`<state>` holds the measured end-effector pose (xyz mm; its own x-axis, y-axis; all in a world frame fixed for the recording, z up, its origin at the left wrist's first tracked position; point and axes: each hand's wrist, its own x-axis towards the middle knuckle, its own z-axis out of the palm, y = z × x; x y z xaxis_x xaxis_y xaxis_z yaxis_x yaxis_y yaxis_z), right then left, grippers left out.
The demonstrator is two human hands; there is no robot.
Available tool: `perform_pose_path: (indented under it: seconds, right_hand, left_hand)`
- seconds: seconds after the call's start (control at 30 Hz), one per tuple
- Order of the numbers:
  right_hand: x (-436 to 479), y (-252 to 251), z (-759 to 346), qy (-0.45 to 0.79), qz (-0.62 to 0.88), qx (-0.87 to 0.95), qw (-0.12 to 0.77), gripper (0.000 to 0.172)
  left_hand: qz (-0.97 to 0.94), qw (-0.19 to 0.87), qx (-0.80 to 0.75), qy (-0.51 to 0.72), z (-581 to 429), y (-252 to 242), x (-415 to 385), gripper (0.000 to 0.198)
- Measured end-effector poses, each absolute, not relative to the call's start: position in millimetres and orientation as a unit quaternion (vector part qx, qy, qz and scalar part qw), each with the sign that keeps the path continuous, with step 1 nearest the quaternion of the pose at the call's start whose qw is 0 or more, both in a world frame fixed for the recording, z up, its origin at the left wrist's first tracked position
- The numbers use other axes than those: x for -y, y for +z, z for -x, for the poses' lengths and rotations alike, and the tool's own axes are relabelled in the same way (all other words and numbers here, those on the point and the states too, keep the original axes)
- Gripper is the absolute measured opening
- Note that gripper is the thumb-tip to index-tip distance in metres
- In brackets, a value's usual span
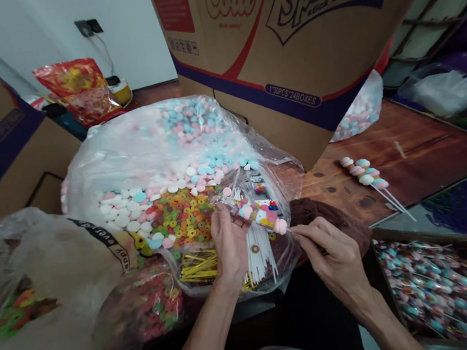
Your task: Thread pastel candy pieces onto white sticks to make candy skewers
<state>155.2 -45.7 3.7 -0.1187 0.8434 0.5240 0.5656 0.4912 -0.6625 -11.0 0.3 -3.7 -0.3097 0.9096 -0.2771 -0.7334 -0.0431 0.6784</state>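
My right hand [330, 248] pinches the white stick of a candy skewer [280, 226], strung with pink, white and yellow pieces. The skewer points up and left, toward my left hand [229, 240]. Between the thumb and fingers of that hand is a clear plastic wrapper [231, 204], around the skewer's far end; how far it covers the candy is hard to tell. Below lie loose white sticks [261, 255], gold twist ties [198, 267] and a pile of colourful ring candies [187, 214]. Pastel button-shaped candies [122, 212] spill from a large clear bag [124, 150].
Two candy skewers [363, 172] lie on the wooden table [423, 152] at right. A box of wrapped skewers [438, 285] stands lower right. Large cartons [244, 68] rise behind. Bagged ring candies [147, 305] sit at left, and a red packet [80, 89] farther back.
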Motion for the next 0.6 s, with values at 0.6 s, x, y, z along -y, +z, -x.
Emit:
perform_pose_path:
  seconds: [0.6]
  right_hand:
    - [60, -5, -104, 0.404, 0.489, 0.639, 0.434, 0.017]
  left_hand:
    - [-0.131, 0.629, -0.356, 0.678, 29, 9, 24, 0.033]
